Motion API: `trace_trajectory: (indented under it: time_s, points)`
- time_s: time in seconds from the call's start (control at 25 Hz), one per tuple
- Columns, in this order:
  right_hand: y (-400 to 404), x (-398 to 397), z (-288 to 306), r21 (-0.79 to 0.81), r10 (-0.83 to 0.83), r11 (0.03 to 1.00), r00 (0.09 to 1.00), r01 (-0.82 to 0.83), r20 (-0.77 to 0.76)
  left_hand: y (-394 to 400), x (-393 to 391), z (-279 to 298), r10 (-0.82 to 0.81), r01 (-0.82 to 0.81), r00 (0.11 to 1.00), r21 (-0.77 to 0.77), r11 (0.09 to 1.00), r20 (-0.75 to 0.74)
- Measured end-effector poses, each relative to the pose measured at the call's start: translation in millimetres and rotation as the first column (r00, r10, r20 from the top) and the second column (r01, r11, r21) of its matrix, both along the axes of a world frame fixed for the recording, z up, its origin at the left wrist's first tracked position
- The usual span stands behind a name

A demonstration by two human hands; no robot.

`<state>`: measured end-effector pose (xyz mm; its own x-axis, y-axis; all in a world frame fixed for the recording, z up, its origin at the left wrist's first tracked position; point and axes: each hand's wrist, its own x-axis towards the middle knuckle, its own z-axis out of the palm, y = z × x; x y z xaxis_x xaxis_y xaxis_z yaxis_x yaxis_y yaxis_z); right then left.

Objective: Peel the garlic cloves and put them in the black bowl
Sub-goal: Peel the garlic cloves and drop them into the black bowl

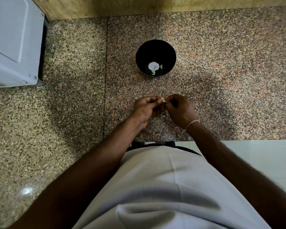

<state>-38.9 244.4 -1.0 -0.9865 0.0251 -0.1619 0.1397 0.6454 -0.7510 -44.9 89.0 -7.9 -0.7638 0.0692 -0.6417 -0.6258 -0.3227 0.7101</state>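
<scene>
From the head view I judge the step in hand to be the peeling of one more clove; both hands meet above the speckled granite bench [221, 80], and a pale garlic clove [163, 99] sits pinched between them. My left hand [147, 107] has its fingers curled, the thumb and forefinger pressed onto the clove's left side; my right hand [180, 108] is curled likewise, its fingertips nipping the clove's right edge, as if picking at the skin; I cannot tell whether the skin has come loose, the clove being too small. Neither hand is spread; both are pressed close on that one clove, knuckles almost touching.

Beyond the fingers, well apart and straight ahead, stands the black bowl [139, 53]; in its bottom I see a couple of pale peeled cloves [162, 66], beside a bright white patch which may be glare or a scrap of skin, I cannot say. Just under the fingers, on the bench, lies a pale fleck or two that could be shed skin [163, 115]. Far to the left of the fingers stands a white appliance [15, 42].

The next move, I judge, calls for stripping the remaining skin with the right fingertips while the left keeps the clove steady; then a forward reach to drop it into the bowl.
</scene>
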Motion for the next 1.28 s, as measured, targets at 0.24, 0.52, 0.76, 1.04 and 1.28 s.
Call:
trace_trajectory:
  time_s: [0.24, 0.52, 0.76, 1.04, 1.28]
  points:
    - [1, -1, -2, -0.33, -0.125, 0.929, 0.981, 0.167, 0.145, -4, -6, 6, -0.047, 0.046, 0.999, 0.083, 0.995, 0.003]
    - [3, -4, 1, -0.522, -0.111, 0.804, 0.934, 0.284, 0.338, -8, -6, 7, -0.067, 0.066, 0.998, 0.116, 0.991, 0.001]
    - [5, -5, 5, -0.575, -0.094, 0.741, 0.901, 0.347, 0.423, -9, -7, 4, -0.073, 0.069, 0.997, 0.145, 0.987, 0.024]
    - [8, -6, -1, -0.087, 0.004, 0.996, 1.0, -0.006, -0.029, -1, -12, -3, 0.007, -0.007, 1.0, 0.052, 0.999, 0.006]
    - [4, -6, -1, 0.016, 0.024, 1.0, 0.995, -0.023, -0.101, 1, -13, -4, 0.014, -0.012, 1.0, 0.061, 0.998, -0.021]
